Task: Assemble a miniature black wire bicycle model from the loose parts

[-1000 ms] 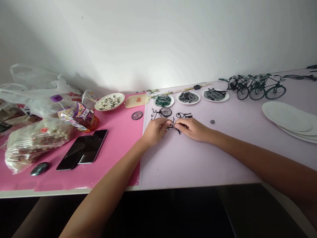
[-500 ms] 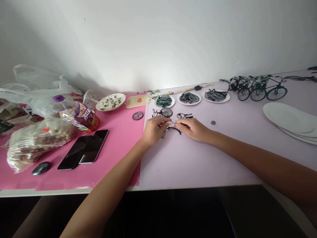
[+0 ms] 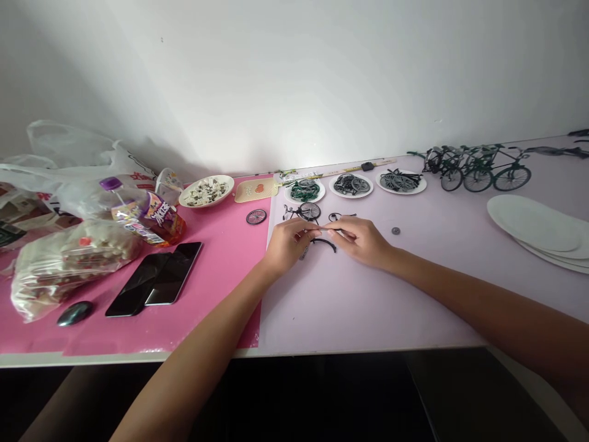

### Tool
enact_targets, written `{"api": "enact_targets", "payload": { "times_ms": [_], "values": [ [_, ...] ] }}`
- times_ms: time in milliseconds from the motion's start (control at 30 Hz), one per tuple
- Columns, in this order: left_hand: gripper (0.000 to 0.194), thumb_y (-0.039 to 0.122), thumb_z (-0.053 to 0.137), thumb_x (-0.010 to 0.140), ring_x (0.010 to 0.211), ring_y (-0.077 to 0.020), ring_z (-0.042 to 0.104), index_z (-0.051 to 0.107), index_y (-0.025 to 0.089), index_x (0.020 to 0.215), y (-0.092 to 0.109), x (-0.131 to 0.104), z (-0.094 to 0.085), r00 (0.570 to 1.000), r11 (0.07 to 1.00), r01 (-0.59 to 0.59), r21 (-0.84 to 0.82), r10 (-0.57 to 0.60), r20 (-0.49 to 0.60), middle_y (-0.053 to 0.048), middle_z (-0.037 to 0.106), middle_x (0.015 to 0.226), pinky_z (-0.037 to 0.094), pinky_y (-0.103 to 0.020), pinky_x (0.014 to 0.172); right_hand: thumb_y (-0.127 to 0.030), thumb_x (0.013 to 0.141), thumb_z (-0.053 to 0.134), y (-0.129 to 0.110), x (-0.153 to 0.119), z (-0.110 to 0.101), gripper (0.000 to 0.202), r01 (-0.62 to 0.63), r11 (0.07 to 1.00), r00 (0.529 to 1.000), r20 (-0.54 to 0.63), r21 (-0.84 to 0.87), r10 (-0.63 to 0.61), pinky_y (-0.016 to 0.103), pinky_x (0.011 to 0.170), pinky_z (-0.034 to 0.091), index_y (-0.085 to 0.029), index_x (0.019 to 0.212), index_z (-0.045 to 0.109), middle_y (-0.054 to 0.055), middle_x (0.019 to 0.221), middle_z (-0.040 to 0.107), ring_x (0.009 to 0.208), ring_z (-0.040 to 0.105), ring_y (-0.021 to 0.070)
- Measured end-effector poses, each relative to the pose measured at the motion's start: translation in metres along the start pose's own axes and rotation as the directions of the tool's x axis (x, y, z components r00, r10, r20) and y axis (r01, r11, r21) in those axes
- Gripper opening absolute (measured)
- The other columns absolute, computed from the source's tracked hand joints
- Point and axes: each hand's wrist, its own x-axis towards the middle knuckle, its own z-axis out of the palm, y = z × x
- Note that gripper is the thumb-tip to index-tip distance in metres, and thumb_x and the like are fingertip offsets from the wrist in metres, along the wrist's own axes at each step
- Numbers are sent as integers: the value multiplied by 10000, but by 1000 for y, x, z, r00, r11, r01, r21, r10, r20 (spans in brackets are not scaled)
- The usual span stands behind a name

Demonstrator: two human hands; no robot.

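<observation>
My left hand [image 3: 286, 244] and my right hand [image 3: 365, 240] meet over the table, pinching a thin dark rod-like part [image 3: 327, 229] between their fingertips. Its exact kind is too small to make out. Just behind my left hand lies a partly built model bicycle [image 3: 307, 212] with one wheel showing. Below the fingertips rests a curved black strip [image 3: 324, 244]. Beyond my right hand, small black parts [image 3: 339, 216] are partly hidden. A loose spoked wheel [image 3: 256, 217] lies to the left on the pink sheet, and a small grey disc [image 3: 396, 231] to the right.
Along the wall stand plates of green parts [image 3: 304, 191], black and grey parts [image 3: 351, 185] and wheels [image 3: 401, 181]. Finished model bicycles [image 3: 488, 169] and white plates [image 3: 534, 224] are at right. Phones [image 3: 156, 276], a mouse [image 3: 75, 313], a drink pouch [image 3: 151, 218] and bags [image 3: 69, 258] sit left.
The fingertips of both hands have come closer together, and the thin part now lies more level between them. The view has shifted slightly.
</observation>
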Motion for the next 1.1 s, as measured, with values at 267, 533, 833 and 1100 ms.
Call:
{"api": "enact_targets", "payload": {
  "times_ms": [267, 533, 833, 1100],
  "values": [
    [316, 452, 661, 1031, 758, -188, 695, 820, 178, 1031, 3, 0, -1, 1000, 999, -21, 30, 21, 13, -112, 790, 920, 567, -308, 696, -345, 1002, 648, -5, -2, 0, 135, -83, 996, 996, -37, 29, 84, 289, 552, 338, -216, 984, 684, -20, 692, 598, 542, 409, 122],
    [313, 434, 665, 1035, 718, -166, 664, 818, 161, 1020, 2, -1, 1, 998, 998, -56, 33, 55, 23, -108, 780, 900, 548, -284, 668, -290, 998, 679, -4, 0, 0, 106, 81, 996, 990, -112, -40, -85, 286, 566, 383, -215, 946, 733, 9, 761, 673, 553, 440, 123],
    [188, 273, 652, 1043, 712, -153, 653, 806, 165, 1032, 0, -2, 0, 989, 979, -145, 145, 137, 60, -87, 782, 904, 518, -277, 690, -307, 1013, 687, 0, -1, 1, 123, 99, 995, 989, -102, -33, -102, 289, 586, 380, -220, 954, 749, -9, 712, 625, 580, 459, 134],
    [211, 260, 605, 1067, 753, -157, 687, 800, 177, 1064, 3, -4, 2, 976, 942, -213, 258, 193, 98, -83, 779, 940, 503, -270, 694, -412, 1063, 595, 6, -2, 0, 505, 19, 1000, 1000, -16, -1, -19, 304, 587, 317, -223, 627, 427, -36, 605, 409, 585, 381, 134]
  ]
}}
